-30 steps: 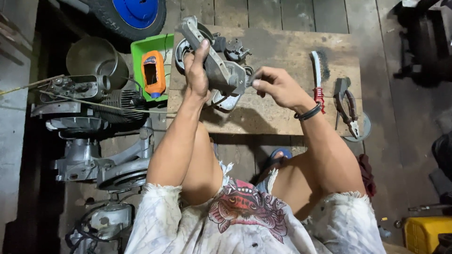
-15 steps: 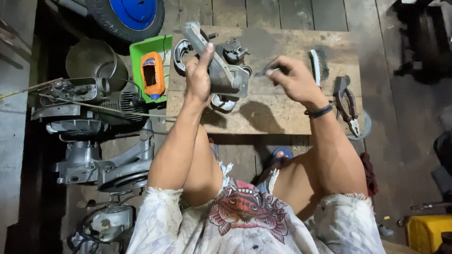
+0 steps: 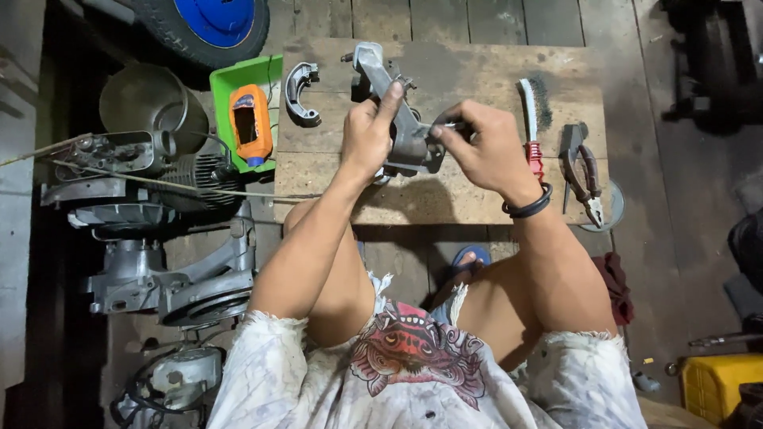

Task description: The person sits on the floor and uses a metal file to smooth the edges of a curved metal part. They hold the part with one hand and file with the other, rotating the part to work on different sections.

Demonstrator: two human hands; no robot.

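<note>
An orange plastic bottle (image 3: 250, 124) is lying on its side in a green tray (image 3: 226, 79), to the left of the wooden board (image 3: 477, 71) and toward the far side of the scene. It is showing a dark rectangular label on its upward face and a blue cap pointing toward the near side. At the near right corner, a yellow container (image 3: 711, 385) is sitting on the floor, partly cut off by the frame edge. No signs or screens are showing.

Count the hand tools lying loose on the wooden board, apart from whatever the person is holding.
2. A wire brush with a red grip lies right of the right hand; pliers lie further right, at the wooden board edge. Others may be hidden under the hands.
</note>
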